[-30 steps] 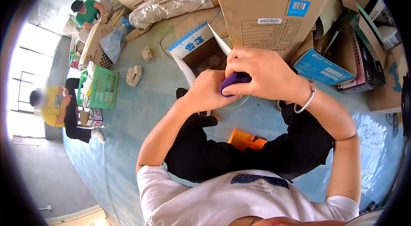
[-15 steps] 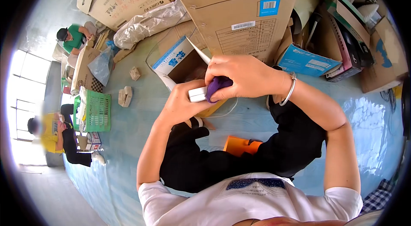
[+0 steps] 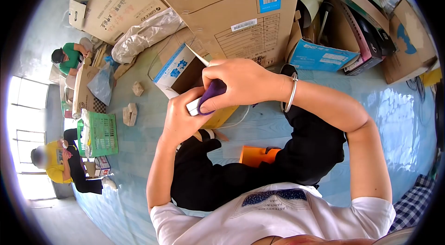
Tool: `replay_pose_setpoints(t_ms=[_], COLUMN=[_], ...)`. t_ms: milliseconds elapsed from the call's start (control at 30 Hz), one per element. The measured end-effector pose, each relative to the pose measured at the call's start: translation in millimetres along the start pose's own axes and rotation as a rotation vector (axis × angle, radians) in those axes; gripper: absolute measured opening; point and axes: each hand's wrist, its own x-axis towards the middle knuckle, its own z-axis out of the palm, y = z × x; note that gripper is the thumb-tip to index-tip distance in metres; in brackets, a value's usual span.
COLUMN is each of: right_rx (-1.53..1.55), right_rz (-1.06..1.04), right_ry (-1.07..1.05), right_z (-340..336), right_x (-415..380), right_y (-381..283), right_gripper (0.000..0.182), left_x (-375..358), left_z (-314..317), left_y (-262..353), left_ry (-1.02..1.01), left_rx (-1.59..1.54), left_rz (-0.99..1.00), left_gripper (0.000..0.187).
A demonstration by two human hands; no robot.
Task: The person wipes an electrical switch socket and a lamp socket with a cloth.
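Two hands meet over my lap, just in front of the open blue-and-white carton (image 3: 183, 71), which I take as the reference landmark. My left hand (image 3: 181, 117) is closed around a small white block-shaped object (image 3: 193, 106); only one end shows, so I cannot identify it further. My right hand (image 3: 241, 82) is clamped on a purple cloth (image 3: 212, 93) and presses it against that object. The hands touch each other. A silver bangle (image 3: 291, 93) sits on the right wrist.

A white cord (image 3: 236, 121) trails below the hands; its ends are hidden. Nearer me than the carton, an orange item (image 3: 257, 155) lies on the blue floor, partly covered by my black trouser leg. Behind the carton stands a large brown cardboard box (image 3: 232, 8), cut off at the top edge. Left of the carton sits a green plastic basket (image 3: 104, 133), with two other seated people beyond it, too small to read.
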Motion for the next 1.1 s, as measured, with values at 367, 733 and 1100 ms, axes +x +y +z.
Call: replay_pose_setpoints(t_ms=[367,733,1100], right_rx=[0.273,0.364,0.552], right_rz=[0.043,0.079,0.142], right_ry=[-0.102,0.138,0.103], right_z=[-9,-21,-13], right_x=[3,8,9], right_y=[12,30,14], right_gripper=[0.038,0.036,0.037], left_x=[0,3,3], left_z=[-3,-8,-8], left_y=[-10,-3,-2], left_ry=[-0.019,0.308,0.372], left_rx=[-0.12,-0.232,-0.147], left_rz=[-0.008,0.014,0.045], left_gripper=[0.037,0.036,0.036])
